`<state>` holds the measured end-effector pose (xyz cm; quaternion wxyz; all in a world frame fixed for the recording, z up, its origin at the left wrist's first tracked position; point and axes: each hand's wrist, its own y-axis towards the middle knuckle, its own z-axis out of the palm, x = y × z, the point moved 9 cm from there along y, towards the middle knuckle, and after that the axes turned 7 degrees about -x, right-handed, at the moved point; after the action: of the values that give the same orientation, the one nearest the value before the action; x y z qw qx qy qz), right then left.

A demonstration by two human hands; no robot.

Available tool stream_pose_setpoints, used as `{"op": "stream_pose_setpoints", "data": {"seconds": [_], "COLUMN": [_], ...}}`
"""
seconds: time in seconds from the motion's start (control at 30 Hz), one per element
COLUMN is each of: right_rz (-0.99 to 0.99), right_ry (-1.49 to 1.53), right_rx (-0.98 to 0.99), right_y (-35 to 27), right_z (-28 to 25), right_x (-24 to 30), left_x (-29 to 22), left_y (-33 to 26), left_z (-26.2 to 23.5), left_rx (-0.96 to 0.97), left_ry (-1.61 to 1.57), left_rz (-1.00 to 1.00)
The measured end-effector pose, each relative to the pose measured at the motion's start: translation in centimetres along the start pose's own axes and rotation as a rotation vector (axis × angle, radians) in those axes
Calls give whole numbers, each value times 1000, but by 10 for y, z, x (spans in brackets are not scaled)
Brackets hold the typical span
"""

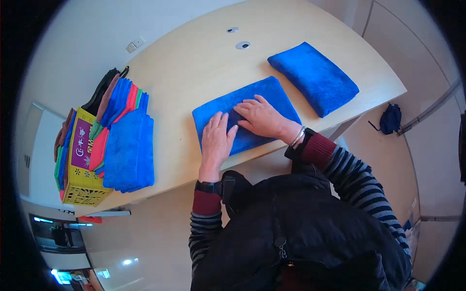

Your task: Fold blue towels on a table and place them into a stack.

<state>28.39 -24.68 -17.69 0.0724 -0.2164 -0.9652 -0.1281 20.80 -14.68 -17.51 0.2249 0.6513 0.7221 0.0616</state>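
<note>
A folded blue towel (257, 94) lies flat near the table's front edge, directly before me. My left hand (217, 136) rests on its left part, fingers stretched out and pointing away from me. Across its middle lies my right hand (262, 116), palm down with the fingers extended and slightly blurred. The two thumbs point toward each other. Neither hand grips anything. To the right, apart from the first, sits a second folded blue towel (315, 77).
At the table's left end stands a yellow plastic basket (87, 182) packed with blue, red, green and brown cloths. Folded blue towels (128, 150) stack against it, with a black bag (101, 91) behind. Two round cable grommets (243, 45) sit in the pale wooden table (170, 63).
</note>
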Motion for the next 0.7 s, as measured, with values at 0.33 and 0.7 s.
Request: {"op": "stream_pose_setpoints", "data": {"seconds": [0.33, 0.7], "right_rz": [-31, -63], "right_ry": [-58, -27], "right_rx": [-190, -328], "right_y": [3, 1], "right_z": [12, 8], "right_x": [-6, -7], "left_x": [0, 10], "left_y": [13, 14], "left_z": [16, 21], "left_rx": [-14, -23], "left_ry": [99, 127], "left_rz": [65, 18]}}
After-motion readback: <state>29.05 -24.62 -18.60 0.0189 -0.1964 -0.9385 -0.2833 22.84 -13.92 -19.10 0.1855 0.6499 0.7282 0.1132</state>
